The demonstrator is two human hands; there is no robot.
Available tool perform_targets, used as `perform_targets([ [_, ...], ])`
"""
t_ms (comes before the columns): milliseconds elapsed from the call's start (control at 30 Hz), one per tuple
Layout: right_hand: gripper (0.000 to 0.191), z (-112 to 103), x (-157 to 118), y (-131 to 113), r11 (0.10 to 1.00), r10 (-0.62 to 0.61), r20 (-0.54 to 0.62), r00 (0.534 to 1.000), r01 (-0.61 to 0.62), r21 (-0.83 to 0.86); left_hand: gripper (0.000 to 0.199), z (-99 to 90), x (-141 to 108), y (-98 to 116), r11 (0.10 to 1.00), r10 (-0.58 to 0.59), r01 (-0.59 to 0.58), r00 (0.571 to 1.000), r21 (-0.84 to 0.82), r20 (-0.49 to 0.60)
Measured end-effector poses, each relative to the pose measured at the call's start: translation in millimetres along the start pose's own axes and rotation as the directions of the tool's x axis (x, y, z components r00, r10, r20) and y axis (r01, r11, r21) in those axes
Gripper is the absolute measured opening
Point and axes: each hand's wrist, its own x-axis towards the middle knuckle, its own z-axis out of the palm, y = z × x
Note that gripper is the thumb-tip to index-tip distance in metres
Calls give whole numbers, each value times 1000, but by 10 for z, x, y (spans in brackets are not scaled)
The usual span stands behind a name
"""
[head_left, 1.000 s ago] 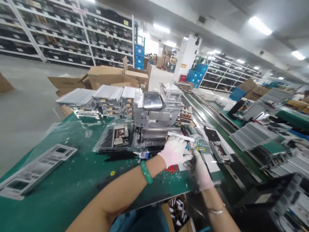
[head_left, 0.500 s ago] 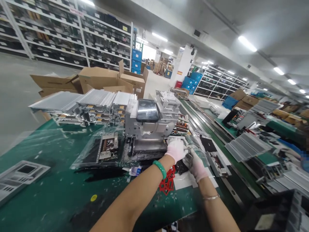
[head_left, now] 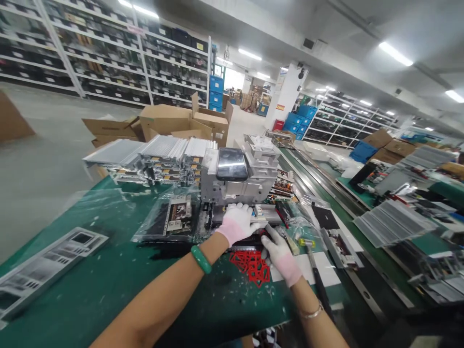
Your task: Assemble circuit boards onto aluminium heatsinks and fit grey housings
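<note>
My left hand [head_left: 237, 223], in a white and pink glove, is closed over a light-coloured electronic module [head_left: 259, 215] in front of the grey metal housing [head_left: 235, 191]. Its thumb points right along the module's near edge. My right hand [head_left: 281, 256], gloved too, is just below and to the right, its fingers bent in close to that edge. What those fingers hold, if anything, is hidden. Several red frame-shaped pieces [head_left: 253, 267] lie in a heap between my forearms. A mallet [head_left: 314, 266] with a yellow head rests to the right of my right hand.
A phone [head_left: 232, 164] sits on the housing. Stacked finned heatsinks [head_left: 165, 149] stand at the back left, with a bagged circuit board [head_left: 179, 215] before them. A grey panel [head_left: 54, 266] lies far left. A conveyor [head_left: 348, 232] runs along the right.
Both hands have moved left along the housing's front, the left one with the module. The mallet at the right has come into sight. The view has turned slightly left.
</note>
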Motion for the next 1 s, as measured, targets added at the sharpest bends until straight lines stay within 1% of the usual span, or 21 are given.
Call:
perform_targets([
  [100,81,168,-64,-29,991,8,64,998,1,-137,51,-38,-114,-156,1000,-2,3,1000,27,-6],
  [167,78,216,-98,-43,973,4,110,994,21,-229,51,-55,-159,-214,999,-12,12,1000,41,-9],
  [200,75,214,-108,-46,953,-8,131,991,47,-298,51,-63,-175,-233,999,-15,16,1000,47,-9],
  [233,71,193,-111,-48,910,-50,139,989,103,-401,51,-69,-186,-245,998,-17,17,1000,52,-10],
  [267,64,155,-108,-48,836,-117,130,985,169,-523,50,-75,-193,-253,998,-17,17,1000,57,-9],
  [300,56,103,-99,-45,734,-200,104,974,220,-642,50,-80,-197,-258,998,-15,16,1000,60,-8],
  [333,48,43,-88,-39,624,-289,65,955,239,-744,49,-86,-197,-259,998,-12,13,1000,64,-7],
  [367,42,-18,-74,-30,529,-364,23,931,227,-817,48,-91,-196,-259,998,-9,9,1000,67,-6],
  [400,38,-75,-61,-17,467,-413,-16,911,197,-862,47,-96,-193,-258,998,-5,6,1000,69,-5],
  [467,36,-154,-35,18,424,-429,-69,900,134,-896,46,-109,-184,-256,997,2,-1,1000,73,-4],
  [500,35,-173,-22,37,401,-430,-72,900,118,-908,46,-115,-181,-256,997,5,-5,1000,74,-4],
  [633,30,-188,32,70,320,-425,-62,903,86,-944,47,-135,-183,-254,997,15,-15,1000,81,-4],
  [767,27,-192,21,-15,285,-440,-53,896,84,-955,49,-144,-190,-234,995,10,-9,1000,95,-5],
  [867,39,-77,-44,-106,265,-520,-26,853,132,-955,48,-181,-178,-204,995,2,-1,1000,101,-9],
  [933,44,87,-81,-150,223,-590,41,806,212,-952,44,-238,-205,-194,995,17,-15,1000,99,-16],
  [1000,47,283,-84,-176,158,-647,142,749,313,-936,42,-312,-318,-223,994,48,-44,998,99,-38],
])
